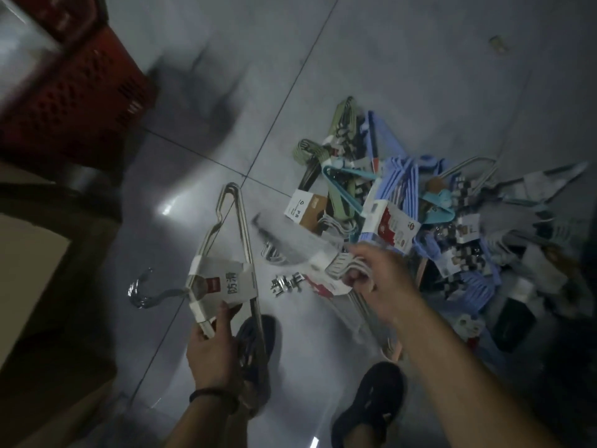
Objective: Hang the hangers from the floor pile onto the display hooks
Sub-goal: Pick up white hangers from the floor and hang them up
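Observation:
A pile of hanger bundles (416, 208) in blue, teal, green and metal lies on the grey tiled floor at the right. My left hand (213, 344) grips a banded bundle of metal hangers (232, 240) by its lower corner, near the paper label; the hooks point left. My right hand (374, 279) is curled round a second bundle of pale hangers (339, 266) at the near edge of the pile; that bundle is blurred. No display hooks show in this view.
A red plastic basket (80, 95) stands at the upper left. A cardboard box (35, 253) sits along the left edge. My two dark shoes (371, 405) are on the floor tiles (403, 59) below my hands. A small scrap (497, 43) lies far right.

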`<state>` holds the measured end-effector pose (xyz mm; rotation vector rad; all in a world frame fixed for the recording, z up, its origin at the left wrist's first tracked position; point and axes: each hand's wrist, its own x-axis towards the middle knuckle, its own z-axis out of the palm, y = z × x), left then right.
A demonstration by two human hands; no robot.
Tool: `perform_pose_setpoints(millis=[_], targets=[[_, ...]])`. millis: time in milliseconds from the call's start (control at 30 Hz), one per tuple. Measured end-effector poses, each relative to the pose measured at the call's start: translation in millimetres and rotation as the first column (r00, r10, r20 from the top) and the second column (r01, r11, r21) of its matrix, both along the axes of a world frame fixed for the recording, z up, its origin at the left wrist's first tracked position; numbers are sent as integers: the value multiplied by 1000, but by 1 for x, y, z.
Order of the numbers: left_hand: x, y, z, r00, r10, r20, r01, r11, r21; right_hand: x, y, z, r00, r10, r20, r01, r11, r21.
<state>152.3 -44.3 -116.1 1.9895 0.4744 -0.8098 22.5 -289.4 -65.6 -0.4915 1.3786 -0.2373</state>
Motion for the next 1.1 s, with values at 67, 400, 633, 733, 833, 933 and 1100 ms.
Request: perform_pose_setpoints(millis=[67, 400, 633, 733, 833, 933, 1100], targets=[[1, -6, 17, 999, -16, 52, 15, 1000, 26, -2, -20, 37, 958, -275, 86, 253, 946, 203], [-31, -75, 157, 972, -193, -137, 141, 937, -319, -39, -53, 248, 756, -559, 339, 480, 827, 293], [-52, -118, 316, 887, -399, -233, 213, 800, -561, -78, -56, 413, 742, -451, 496, 343, 891, 297], [-71, -131, 382, 845, -472, -251, 225, 740, -634, -92, -52, 458, 718, -461, 522, 353, 887, 298], [-80, -132, 443, 784, -521, -339, 112, 655, -748, -118, -55, 491, 751, -444, 489, 367, 896, 250], [-88, -142, 495, 744, -621, -245, 159, 522, -838, -141, -57, 521, 814, -367, 450, 355, 928, 115], [-117, -173, 565, 779, -624, -60, 266, 415, -870, -160, -27, 579, 847, -159, 508, 311, 922, -231]])
